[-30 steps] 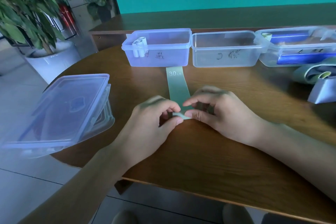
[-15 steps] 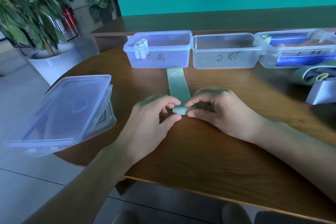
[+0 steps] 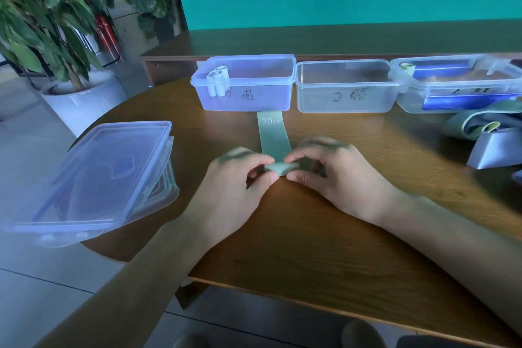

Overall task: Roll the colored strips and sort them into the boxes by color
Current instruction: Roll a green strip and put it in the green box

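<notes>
We're partway through this one. Two pale rolls (image 3: pixel 216 80) already stand in the left box (image 3: pixel 245 99), up against its left wall. The middle box (image 3: pixel 346 99) looks bare from here. The right box (image 3: pixel 452 99) holds something blue and a small roll at its left corner, though we can't tell just what's in it. To the right, a loose heap of strips (image 3: pixel 485 124) lies on the table (image 3: pixel 310 234), so we judge most of the rolling and sorting is yet to do.

Now the strip (image 3: pixel 273 135) in hand: pale green, marked 30 LB at its far end, lying flat on the table and running straight away from us, that far end just at the foot of the left box. Its near end is curled into a small roll (image 3: pixel 279 168), and that's where both hands meet. Our left hand (image 3: pixel 234 189) pinches the roll's left end between thumb and forefinger; our right hand (image 3: pixel 333 175) pinches the right end the same way, other fingers curled. The roll sits right between the fingertips, low on the table. We reckon most of this strip is still unrolled, with boxing it after that.

Off to our left, a lidded box (image 3: pixel 93 178) overhangs the table edge
</notes>
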The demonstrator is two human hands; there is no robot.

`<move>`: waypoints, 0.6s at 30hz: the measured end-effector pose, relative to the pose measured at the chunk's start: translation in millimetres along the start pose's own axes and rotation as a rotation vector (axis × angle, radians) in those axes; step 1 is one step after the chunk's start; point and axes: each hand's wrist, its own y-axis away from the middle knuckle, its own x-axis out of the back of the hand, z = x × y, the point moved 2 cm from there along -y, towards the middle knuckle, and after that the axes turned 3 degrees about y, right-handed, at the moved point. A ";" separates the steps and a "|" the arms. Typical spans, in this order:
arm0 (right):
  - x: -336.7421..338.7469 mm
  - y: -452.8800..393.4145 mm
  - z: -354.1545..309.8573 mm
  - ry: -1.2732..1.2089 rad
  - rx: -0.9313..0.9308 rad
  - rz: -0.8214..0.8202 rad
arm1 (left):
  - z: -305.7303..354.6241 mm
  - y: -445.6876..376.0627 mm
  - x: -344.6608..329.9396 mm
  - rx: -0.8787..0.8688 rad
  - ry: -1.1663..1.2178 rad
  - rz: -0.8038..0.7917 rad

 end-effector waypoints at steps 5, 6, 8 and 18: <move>-1.8 -3.2 3.0 0.032 -0.024 -0.002 | 3.1 1.3 2.4 -0.006 0.003 0.024; -2.0 -3.8 3.8 0.041 -0.029 -0.006 | 4.2 1.6 3.5 -0.002 0.012 0.030; -2.4 -5.1 4.9 0.063 -0.034 -0.017 | 5.3 1.5 3.9 -0.006 0.010 0.023; -3.7 -12.6 4.2 0.102 -0.055 -0.006 | -3.5 -9.5 2.7 -0.048 -0.001 -0.012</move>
